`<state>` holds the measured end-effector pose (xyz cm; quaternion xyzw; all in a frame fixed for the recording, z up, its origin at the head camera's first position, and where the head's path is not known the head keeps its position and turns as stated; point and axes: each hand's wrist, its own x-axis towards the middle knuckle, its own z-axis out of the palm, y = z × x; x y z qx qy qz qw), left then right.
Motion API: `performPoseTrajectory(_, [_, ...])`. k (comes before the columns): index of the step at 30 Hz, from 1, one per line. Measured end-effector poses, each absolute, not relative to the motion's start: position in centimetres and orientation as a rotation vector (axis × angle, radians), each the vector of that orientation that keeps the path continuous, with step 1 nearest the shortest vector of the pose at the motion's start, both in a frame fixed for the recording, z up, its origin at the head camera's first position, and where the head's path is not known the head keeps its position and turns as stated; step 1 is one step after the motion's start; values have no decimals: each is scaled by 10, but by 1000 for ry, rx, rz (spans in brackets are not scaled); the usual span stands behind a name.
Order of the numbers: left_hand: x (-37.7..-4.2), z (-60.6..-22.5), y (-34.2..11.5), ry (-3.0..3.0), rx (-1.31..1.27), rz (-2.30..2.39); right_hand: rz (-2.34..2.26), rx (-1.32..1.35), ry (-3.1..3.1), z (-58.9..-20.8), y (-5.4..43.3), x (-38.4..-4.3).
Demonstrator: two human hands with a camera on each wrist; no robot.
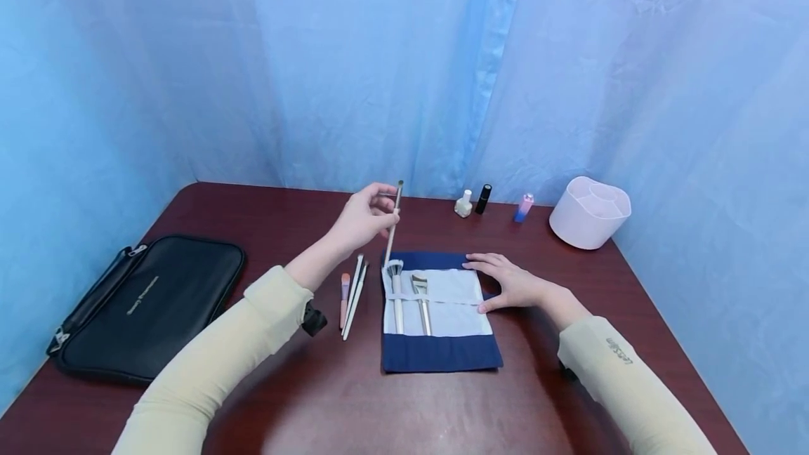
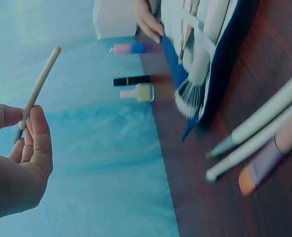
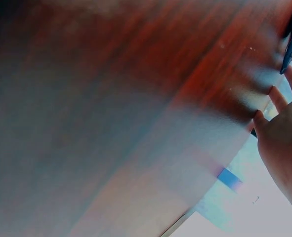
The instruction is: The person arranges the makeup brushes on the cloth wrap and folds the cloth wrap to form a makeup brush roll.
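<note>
My left hand [image 1: 363, 220] pinches a thin makeup brush [image 1: 391, 230] between thumb and fingers. It stands nearly upright, its bristles up and its handle end close to the left edge of a navy brush roll [image 1: 442, 354]. In the left wrist view the pale handle of this brush [image 2: 43, 79] points away from the fingers. Across the roll's white lining runs a strap, with a fluffy brush [image 1: 398, 311] and a flat-headed brush [image 1: 425, 316] tucked under it. At the roll's right side rests my right hand [image 1: 515, 285], fingers spread over the fabric edge.
Left of the roll lie a pink brush [image 1: 344, 297] and two white-handled brushes [image 1: 356, 304]. A black case [image 1: 158, 307] is farther left. Behind stand a nail polish bottle [image 1: 463, 206], a black tube [image 1: 484, 199], a pink-blue tube [image 1: 523, 208] and a white organizer [image 1: 581, 220].
</note>
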<state>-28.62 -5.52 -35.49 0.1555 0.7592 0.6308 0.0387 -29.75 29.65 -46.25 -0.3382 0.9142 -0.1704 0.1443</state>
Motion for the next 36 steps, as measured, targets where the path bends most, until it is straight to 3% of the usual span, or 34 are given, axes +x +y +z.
performPoseTrajectory(15, [-306,-388,1,2379,511,1897,-455,-1023,2568,-448,294,-304])
performPoseTrajectory(36, [-323,-428,12,2419,534,1726,-434,-1012,2593,-451,293,-304])
